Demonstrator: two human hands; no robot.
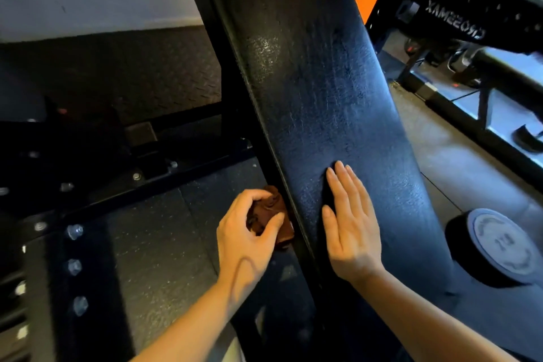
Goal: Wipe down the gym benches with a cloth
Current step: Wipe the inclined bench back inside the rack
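So the left hand [249,232] pinches the crumpled brown cloth [271,214] right against the left edge of the long black padded bench [323,97], which runs away up-frame. The right hand [351,226] lies flat, fingers straight, on the pad. I'd guess the wipe follows that edge lengthwise.

cloth [271,216] half-hidden by fingers, bench [329,97] cropped

The pad of the desk [329,91] under your right hand [352,232] looks like black fake leather, grainy, with a soft shine. Your left hand [246,232] holds a brown cloth [271,211] that looks soft and crumpled. The frame [188,167] is black metal, matt, with shiny bolts [75,231]. The floor [164,244] is dark speckled rubber, rough and dull. The weight plate [499,244] looks grey and dull.
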